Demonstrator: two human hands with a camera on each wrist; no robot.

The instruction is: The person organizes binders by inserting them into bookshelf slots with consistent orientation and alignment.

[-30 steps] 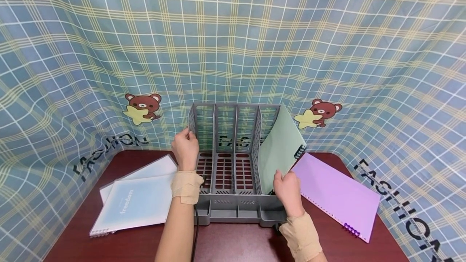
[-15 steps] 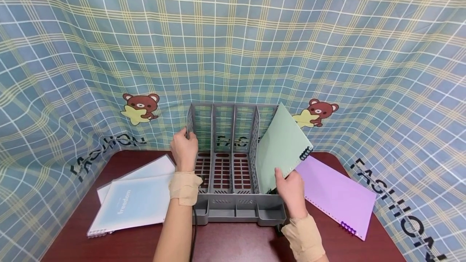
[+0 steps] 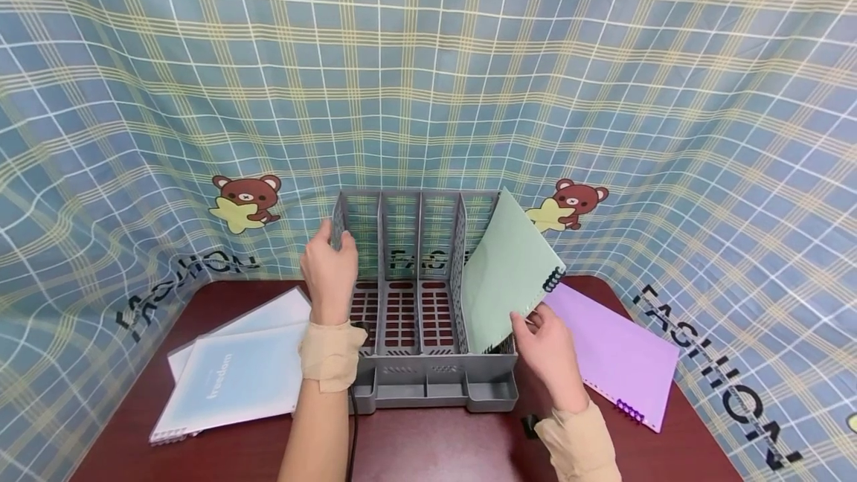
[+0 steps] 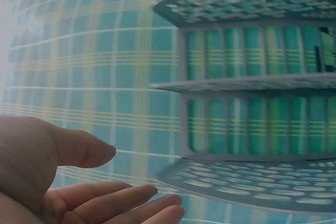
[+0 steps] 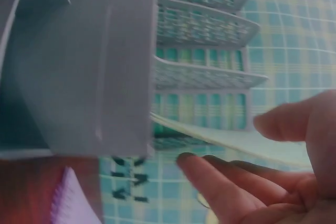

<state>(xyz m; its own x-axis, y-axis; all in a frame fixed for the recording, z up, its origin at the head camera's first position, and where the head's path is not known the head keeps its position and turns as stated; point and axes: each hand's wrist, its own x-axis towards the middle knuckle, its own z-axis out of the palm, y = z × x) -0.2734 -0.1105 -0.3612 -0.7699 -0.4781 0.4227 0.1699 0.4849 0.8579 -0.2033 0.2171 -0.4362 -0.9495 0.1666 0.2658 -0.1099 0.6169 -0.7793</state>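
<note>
A grey file rack with upright perforated dividers stands on the table. In its rightmost slot leans a green spiral notebook, tilted, with its black-ringed edge toward me. My right hand is at that ringed edge, thumb on the near side and fingers partly hidden behind. In the right wrist view a gap shows between the thumb and the notebook's pale edge, and the fingers are extended. Beside the rack's left wall is my left hand, thumb and fingers spread apart, nothing between them.
Two pale blue notebooks overlap on the table's left. On the right lies a purple spiral notebook. Small compartments line the rack's front. A black cable runs beside the left forearm. Plaid cloth hangs behind and around.
My left hand has let go of the rack's left wall and spread its fingers. My right hand has loosened from the green notebook, which tilted slightly outward earlier. The view has shifted slightly.
</note>
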